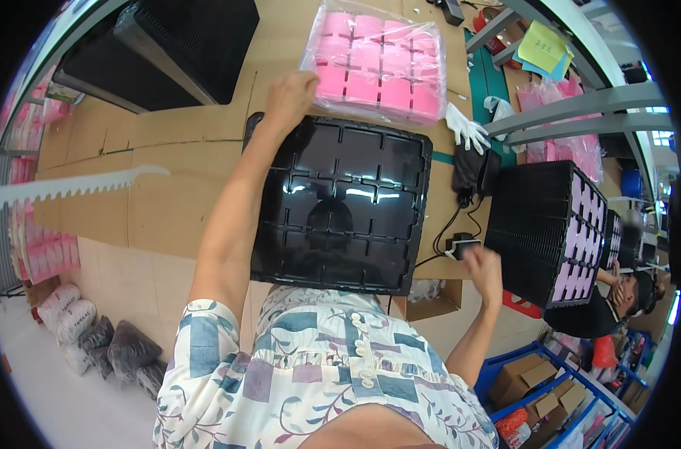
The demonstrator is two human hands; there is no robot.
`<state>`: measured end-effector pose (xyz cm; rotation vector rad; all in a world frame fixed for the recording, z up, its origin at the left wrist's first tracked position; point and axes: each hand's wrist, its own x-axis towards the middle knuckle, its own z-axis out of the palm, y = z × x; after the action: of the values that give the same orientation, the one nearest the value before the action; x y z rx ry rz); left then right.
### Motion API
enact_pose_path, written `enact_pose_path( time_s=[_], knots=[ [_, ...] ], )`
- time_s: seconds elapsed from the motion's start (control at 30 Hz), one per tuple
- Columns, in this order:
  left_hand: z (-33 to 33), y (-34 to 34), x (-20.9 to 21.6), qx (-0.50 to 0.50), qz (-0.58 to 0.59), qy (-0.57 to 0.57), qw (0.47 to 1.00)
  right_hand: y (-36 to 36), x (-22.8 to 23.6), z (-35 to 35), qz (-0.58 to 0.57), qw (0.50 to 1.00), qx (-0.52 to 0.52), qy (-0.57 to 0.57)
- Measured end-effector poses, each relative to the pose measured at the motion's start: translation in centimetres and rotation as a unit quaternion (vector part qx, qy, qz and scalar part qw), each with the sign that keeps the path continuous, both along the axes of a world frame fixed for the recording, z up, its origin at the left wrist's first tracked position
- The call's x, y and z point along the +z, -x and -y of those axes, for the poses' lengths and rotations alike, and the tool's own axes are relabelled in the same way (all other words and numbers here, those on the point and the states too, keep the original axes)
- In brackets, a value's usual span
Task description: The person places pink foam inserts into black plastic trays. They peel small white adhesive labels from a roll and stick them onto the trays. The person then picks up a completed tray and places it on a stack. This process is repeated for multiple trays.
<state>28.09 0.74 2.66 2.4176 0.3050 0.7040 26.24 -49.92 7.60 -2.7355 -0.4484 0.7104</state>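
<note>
A black plastic tray with moulded compartments lies in front of me, its glossy surface reflecting light. Beyond its far edge is a clear plastic bag of pink foam-like blocks in rows. My left hand reaches over the tray's far left corner, fingers closed at the bag's left edge. To the right of the tray, my right hand is closed beside a small black object with a whitish strip on it. What those fingers hold, if anything, I cannot make out.
Stacked black trays with pink pieces stand at right; more black trays stand far left. A white glove, a black pouch and cables lie between. A toothed white strip juts in from the left. Another person is at right.
</note>
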Motion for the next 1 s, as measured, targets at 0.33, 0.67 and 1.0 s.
enact_pose_path(
  time_s=[0.33,0.67,1.0],
  knots=[
    [0.9,-4.0,-5.2,-0.069,-0.226,-0.141,0.961,-18.9,-9.1,-31.7,0.230,0.920,0.273,-0.162],
    [0.6,-3.1,-4.5,-0.049,-0.205,-0.012,0.977,-23.3,-10.8,-33.3,0.180,0.928,0.259,-0.198],
    [1.0,-7.0,1.2,0.084,-0.091,0.835,0.536,-25.4,-3.9,-31.9,-0.061,0.916,0.115,-0.380]
  ],
)
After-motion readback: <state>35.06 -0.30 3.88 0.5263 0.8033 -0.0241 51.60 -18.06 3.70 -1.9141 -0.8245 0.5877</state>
